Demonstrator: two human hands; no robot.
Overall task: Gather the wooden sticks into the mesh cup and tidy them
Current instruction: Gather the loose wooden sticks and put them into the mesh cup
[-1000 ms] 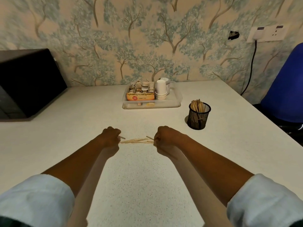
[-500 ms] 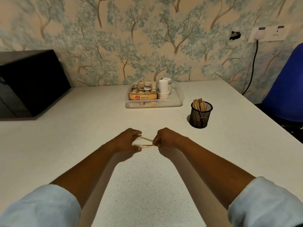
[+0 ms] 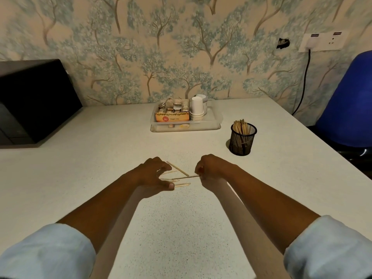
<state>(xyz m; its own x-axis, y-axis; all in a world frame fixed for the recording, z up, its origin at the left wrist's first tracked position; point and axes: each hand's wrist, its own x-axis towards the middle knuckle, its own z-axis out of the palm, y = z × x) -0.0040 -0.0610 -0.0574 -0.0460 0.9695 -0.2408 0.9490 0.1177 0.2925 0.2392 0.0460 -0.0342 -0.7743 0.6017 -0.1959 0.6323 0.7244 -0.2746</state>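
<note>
At the far left of the speckled white desk (image 3: pixel 80 178) sits a black box-shaped appliance (image 3: pixel 34 99), its make unreadable. Toward the near middle, the left hand (image 3: pixel 153 174) lies palm down with its fingers (image 3: pixel 164 168) spread and nearly straight, their tips resting on the left ends of a few loose wooden sticks (image 3: pixel 179 179) that lie fanned on the desk between the two hands; the thumb reaches out just below the nearest stick, and nothing is clenched. Far beyond the hands, against the tree-patterned wallpaper (image 3: pixel 181 47), a clear plastic tray (image 3: pixel 215 121) holds an orange carton (image 3: pixel 172 116) of sachets with a round red logo and small print that seems to read "Ginger Tea", beside a stack of white paper cups (image 3: pixel 197 108). The right hand (image 3: pixel 211 168) is curled, its fingers pinching the right end of one thin stick that runs leftward across the others. Right of and farther than this hand, well apart from the loose pile, stands the black mesh cup (image 3: pixel 242 140), upright and already holding a bundle of sticks leaning inside. On the wall at the far right, a white socket panel (image 3: pixel 322 42) carries dark labels too small to read, a black cable hanging from it, and a blue chair (image 3: pixel 350 101) stands beyond the desk's right edge.
</note>
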